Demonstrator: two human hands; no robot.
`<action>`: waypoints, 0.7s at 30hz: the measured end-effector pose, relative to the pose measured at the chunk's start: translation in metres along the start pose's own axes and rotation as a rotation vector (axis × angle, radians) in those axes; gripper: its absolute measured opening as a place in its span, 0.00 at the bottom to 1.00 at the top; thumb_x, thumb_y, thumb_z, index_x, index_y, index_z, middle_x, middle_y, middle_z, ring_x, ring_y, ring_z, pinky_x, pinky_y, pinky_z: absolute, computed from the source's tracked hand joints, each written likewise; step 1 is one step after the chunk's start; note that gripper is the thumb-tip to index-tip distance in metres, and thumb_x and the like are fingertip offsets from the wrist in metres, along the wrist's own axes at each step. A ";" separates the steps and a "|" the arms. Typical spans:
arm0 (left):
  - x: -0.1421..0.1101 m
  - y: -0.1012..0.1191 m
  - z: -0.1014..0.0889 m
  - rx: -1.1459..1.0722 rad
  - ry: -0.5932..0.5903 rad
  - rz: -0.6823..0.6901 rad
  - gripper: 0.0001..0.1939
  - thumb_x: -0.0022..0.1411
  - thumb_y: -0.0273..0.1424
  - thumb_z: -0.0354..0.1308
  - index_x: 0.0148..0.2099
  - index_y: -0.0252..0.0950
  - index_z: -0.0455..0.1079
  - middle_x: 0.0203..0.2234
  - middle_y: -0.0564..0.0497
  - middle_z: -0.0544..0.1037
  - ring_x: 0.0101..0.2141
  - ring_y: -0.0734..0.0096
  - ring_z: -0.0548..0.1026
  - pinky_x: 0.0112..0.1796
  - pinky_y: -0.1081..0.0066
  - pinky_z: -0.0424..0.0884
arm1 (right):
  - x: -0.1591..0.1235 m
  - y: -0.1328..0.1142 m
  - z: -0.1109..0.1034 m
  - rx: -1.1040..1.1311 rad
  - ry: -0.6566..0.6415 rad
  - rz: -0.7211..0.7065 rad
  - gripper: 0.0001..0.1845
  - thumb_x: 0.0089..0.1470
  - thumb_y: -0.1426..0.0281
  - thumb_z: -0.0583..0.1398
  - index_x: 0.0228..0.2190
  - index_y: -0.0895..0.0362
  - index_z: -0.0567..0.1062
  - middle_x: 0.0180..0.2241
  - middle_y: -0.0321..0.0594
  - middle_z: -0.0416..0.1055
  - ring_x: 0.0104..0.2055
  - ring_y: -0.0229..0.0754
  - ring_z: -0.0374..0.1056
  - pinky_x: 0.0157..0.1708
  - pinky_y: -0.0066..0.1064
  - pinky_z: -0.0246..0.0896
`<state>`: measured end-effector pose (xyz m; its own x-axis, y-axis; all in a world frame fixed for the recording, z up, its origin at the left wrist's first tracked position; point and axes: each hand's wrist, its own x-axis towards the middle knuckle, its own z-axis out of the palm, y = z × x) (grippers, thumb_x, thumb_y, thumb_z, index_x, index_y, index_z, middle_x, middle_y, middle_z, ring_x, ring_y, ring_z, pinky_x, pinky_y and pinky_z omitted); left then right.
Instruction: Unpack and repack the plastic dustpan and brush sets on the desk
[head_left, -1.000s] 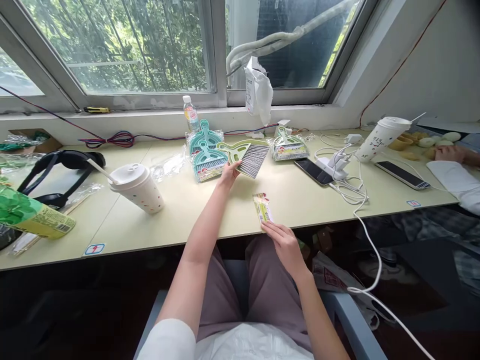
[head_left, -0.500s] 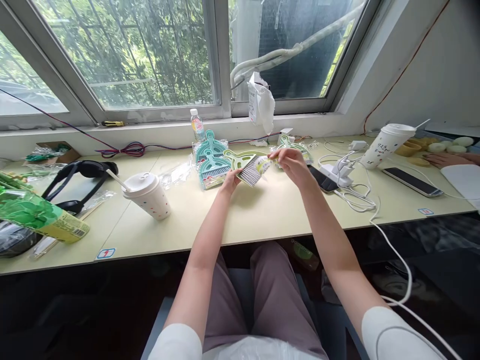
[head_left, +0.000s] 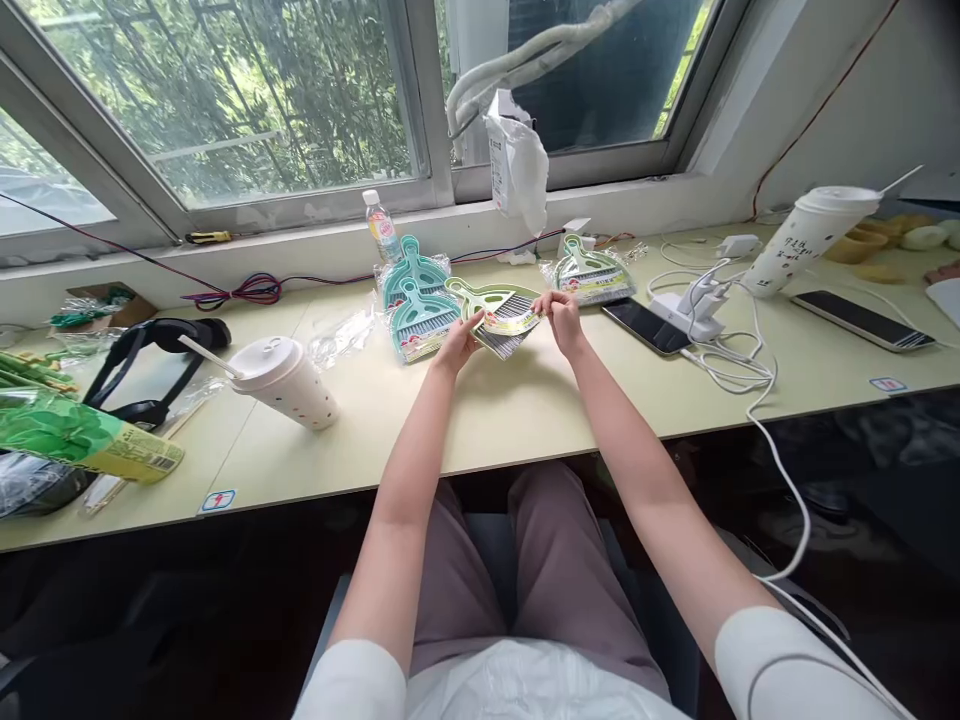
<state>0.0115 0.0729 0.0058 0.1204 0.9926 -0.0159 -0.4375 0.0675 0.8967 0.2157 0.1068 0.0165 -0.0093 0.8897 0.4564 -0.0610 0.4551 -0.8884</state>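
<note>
A light green dustpan (head_left: 466, 292) with a small grey-bristled brush (head_left: 514, 308) lying in it is held just above the table. My left hand (head_left: 459, 345) is closed on its left edge. Across the bristles curves a printed paper label (head_left: 510, 323). The label's right end is pinched between the fingers of my right hand (head_left: 561, 318). Left of my left hand lie two teal dustpan and brush sets (head_left: 421, 325), overlapping, with labels on them. Another green dustpan and brush set (head_left: 589, 272), in clear wrap, rests beyond my right hand.
A white cup with a straw (head_left: 281, 380) stands left, near headphones (head_left: 157, 370) and a green packet (head_left: 82, 430). To the right are a black phone (head_left: 645, 327), a power strip with cables (head_left: 686, 312), and another cup (head_left: 806, 245). A bottle (head_left: 382, 228) stands by the window.
My right hand has come down and closer to the dustpan. The label, earlier pulled out to the right, now lies across the bristles. The head view has shifted slightly.
</note>
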 end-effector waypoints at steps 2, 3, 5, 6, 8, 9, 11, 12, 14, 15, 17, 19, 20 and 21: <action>-0.003 0.001 0.003 0.007 0.006 -0.002 0.19 0.57 0.36 0.68 0.49 0.38 0.71 0.38 0.47 0.81 0.40 0.65 0.80 0.42 0.67 0.78 | 0.001 0.000 0.000 -0.027 -0.029 0.006 0.12 0.41 0.75 0.50 0.12 0.52 0.55 0.16 0.35 0.58 0.29 0.40 0.65 0.46 0.39 0.65; -0.003 0.001 0.004 0.008 0.015 -0.006 0.20 0.57 0.37 0.68 0.50 0.39 0.71 0.38 0.47 0.81 0.40 0.65 0.80 0.42 0.67 0.79 | 0.001 0.000 -0.001 -0.039 -0.038 0.013 0.13 0.40 0.76 0.50 0.11 0.52 0.55 0.16 0.35 0.57 0.28 0.40 0.64 0.44 0.39 0.65; -0.004 0.001 0.004 0.013 0.021 -0.016 0.21 0.56 0.37 0.69 0.51 0.38 0.70 0.39 0.48 0.80 0.40 0.67 0.80 0.42 0.67 0.78 | 0.001 -0.001 -0.002 -0.047 -0.041 0.021 0.14 0.38 0.77 0.50 0.10 0.52 0.54 0.15 0.35 0.55 0.26 0.40 0.63 0.43 0.38 0.66; -0.004 0.000 0.004 0.023 0.016 -0.019 0.21 0.56 0.35 0.68 0.51 0.38 0.70 0.39 0.47 0.80 0.39 0.68 0.80 0.43 0.68 0.78 | 0.001 -0.001 -0.002 -0.049 -0.035 0.023 0.14 0.38 0.77 0.49 0.09 0.52 0.54 0.14 0.35 0.55 0.26 0.40 0.62 0.42 0.39 0.66; -0.002 -0.002 0.002 0.058 0.001 -0.011 0.21 0.54 0.29 0.68 0.50 0.37 0.70 0.39 0.48 0.80 0.38 0.69 0.80 0.42 0.69 0.78 | 0.001 -0.002 -0.004 -0.068 -0.019 0.023 0.14 0.39 0.77 0.50 0.10 0.51 0.55 0.14 0.35 0.55 0.26 0.40 0.64 0.43 0.39 0.67; -0.002 -0.003 0.001 0.078 -0.004 -0.002 0.23 0.52 0.25 0.68 0.51 0.36 0.70 0.38 0.49 0.80 0.37 0.69 0.80 0.41 0.69 0.78 | 0.001 -0.002 -0.004 -0.087 -0.017 0.022 0.15 0.40 0.77 0.50 0.10 0.51 0.56 0.15 0.35 0.56 0.27 0.41 0.65 0.43 0.40 0.67; 0.000 -0.006 0.000 0.112 -0.012 0.018 0.29 0.47 0.18 0.66 0.52 0.36 0.69 0.38 0.50 0.80 0.36 0.70 0.79 0.40 0.69 0.78 | 0.001 -0.002 -0.004 -0.144 -0.019 0.003 0.14 0.43 0.77 0.50 0.12 0.52 0.60 0.18 0.37 0.62 0.31 0.42 0.69 0.46 0.41 0.68; 0.000 -0.007 0.000 0.123 -0.014 0.026 0.31 0.46 0.17 0.66 0.53 0.37 0.68 0.38 0.50 0.80 0.36 0.70 0.79 0.40 0.69 0.78 | 0.001 -0.002 -0.004 -0.184 -0.004 -0.018 0.13 0.45 0.76 0.50 0.15 0.53 0.64 0.21 0.39 0.67 0.35 0.43 0.71 0.49 0.42 0.67; 0.001 -0.008 0.002 0.131 -0.014 0.034 0.32 0.45 0.16 0.65 0.54 0.37 0.68 0.38 0.50 0.80 0.36 0.70 0.79 0.40 0.69 0.78 | 0.001 -0.002 -0.003 -0.288 0.105 -0.056 0.13 0.50 0.74 0.50 0.26 0.54 0.74 0.35 0.44 0.75 0.47 0.45 0.72 0.53 0.42 0.65; 0.001 -0.008 0.003 0.127 -0.008 0.038 0.32 0.45 0.16 0.65 0.54 0.37 0.67 0.38 0.50 0.80 0.36 0.70 0.78 0.40 0.69 0.78 | 0.001 -0.002 -0.002 -0.340 0.192 -0.060 0.15 0.52 0.73 0.50 0.34 0.55 0.75 0.43 0.46 0.74 0.53 0.45 0.69 0.56 0.42 0.64; 0.002 -0.008 0.006 0.095 0.030 0.054 0.33 0.46 0.17 0.65 0.55 0.38 0.66 0.39 0.51 0.80 0.37 0.70 0.79 0.42 0.68 0.77 | 0.001 0.000 0.000 -0.386 0.353 -0.001 0.21 0.59 0.69 0.46 0.49 0.55 0.72 0.57 0.49 0.66 0.62 0.45 0.62 0.59 0.43 0.62; 0.003 -0.006 0.008 0.038 0.097 0.089 0.35 0.47 0.18 0.64 0.57 0.39 0.65 0.38 0.52 0.80 0.38 0.71 0.79 0.44 0.68 0.77 | 0.001 0.003 0.004 -0.310 0.405 0.137 0.25 0.63 0.65 0.41 0.57 0.56 0.64 0.62 0.51 0.60 0.64 0.44 0.59 0.58 0.42 0.63; 0.004 -0.006 0.008 0.007 0.131 0.112 0.35 0.47 0.18 0.64 0.58 0.40 0.64 0.38 0.53 0.79 0.38 0.72 0.79 0.45 0.69 0.76 | 0.000 0.005 0.007 -0.247 0.372 0.207 0.25 0.64 0.63 0.40 0.58 0.56 0.62 0.62 0.52 0.61 0.63 0.44 0.62 0.56 0.42 0.65; 0.004 -0.005 0.008 -0.021 0.156 0.135 0.36 0.48 0.18 0.64 0.59 0.41 0.63 0.38 0.53 0.79 0.38 0.72 0.79 0.45 0.70 0.76 | -0.001 0.006 0.012 -0.176 0.305 0.270 0.25 0.65 0.61 0.42 0.58 0.55 0.61 0.60 0.52 0.64 0.60 0.44 0.65 0.53 0.42 0.68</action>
<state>0.0214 0.0761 0.0045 -0.0797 0.9962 0.0341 -0.4588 -0.0670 0.8860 0.2036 0.1080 0.0112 0.2950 0.9354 0.1949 0.0740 0.1810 -0.9807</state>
